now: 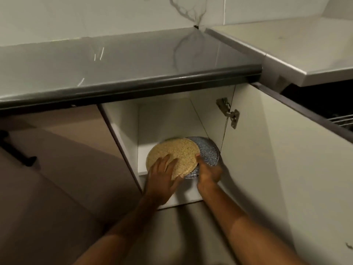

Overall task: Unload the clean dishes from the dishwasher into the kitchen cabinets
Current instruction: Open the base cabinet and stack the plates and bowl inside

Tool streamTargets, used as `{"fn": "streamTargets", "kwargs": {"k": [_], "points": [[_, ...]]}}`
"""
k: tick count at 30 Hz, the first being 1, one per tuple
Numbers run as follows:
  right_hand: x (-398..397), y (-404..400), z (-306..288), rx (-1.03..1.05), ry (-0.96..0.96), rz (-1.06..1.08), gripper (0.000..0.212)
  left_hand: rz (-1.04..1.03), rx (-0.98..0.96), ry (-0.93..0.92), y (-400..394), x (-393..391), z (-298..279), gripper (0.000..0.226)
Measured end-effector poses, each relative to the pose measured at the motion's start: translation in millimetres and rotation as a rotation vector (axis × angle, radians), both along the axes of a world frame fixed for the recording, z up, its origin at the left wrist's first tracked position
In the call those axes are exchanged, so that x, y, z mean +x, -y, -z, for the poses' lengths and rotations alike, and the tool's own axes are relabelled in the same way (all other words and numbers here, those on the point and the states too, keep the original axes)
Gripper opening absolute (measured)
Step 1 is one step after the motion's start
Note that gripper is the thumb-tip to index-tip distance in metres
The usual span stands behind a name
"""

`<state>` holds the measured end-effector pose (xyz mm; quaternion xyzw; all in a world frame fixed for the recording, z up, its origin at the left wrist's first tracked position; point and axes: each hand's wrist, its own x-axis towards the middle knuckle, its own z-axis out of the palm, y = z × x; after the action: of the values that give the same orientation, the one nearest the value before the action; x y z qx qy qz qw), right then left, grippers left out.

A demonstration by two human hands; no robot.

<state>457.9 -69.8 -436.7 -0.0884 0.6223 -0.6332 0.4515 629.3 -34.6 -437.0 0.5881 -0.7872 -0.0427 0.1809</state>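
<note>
Round speckled tan plate atop speckled blue-grey plate on open white cabinet shelf, left hand spread flat on it, right hand gripping the near edges: probably rigid, breakable, smooth, best held by rims.

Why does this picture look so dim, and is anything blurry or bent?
Head view: dim, yellowish light; glare streaks on the glossy grey countertop; right hand motion-blurred at the speckled blue-grey plate; wide lens bows the counter edge.
</note>
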Motion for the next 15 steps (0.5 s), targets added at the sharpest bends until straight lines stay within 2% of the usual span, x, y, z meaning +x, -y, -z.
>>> {"fn": "streamTargets", "kwargs": {"k": [3, 6, 8, 11, 13, 15], "points": [[-7, 24, 14, -0.042, -0.219, -0.063, 0.054, 0.032, -0.047, 0.144, 31, 4, 19, 0.074], [-22, 48, 33, -0.081, -0.527, -0.197, 0.061, -0.039, -0.012, 0.192, 58, 12, 22, 0.080], [-26, 61, 42, -0.132, -0.763, -0.337, 0.074, -0.099, -0.015, 0.174, 74, 19, 26, 0.083], [-28, 67, 22, -0.095, -1.050, -0.546, 0.103, -0.144, -0.055, 0.159, 94, 25, 23, 0.088], [-25, 64, 11, -0.082, -1.121, -0.720, 0.117, -0.125, -0.022, 0.196, 101, 25, 22, 0.093], [-25, 70, 13, -0.101, -1.171, -0.857, 0.121, -0.133, -0.003, 0.224, 113, 26, 28, 0.094]]}}
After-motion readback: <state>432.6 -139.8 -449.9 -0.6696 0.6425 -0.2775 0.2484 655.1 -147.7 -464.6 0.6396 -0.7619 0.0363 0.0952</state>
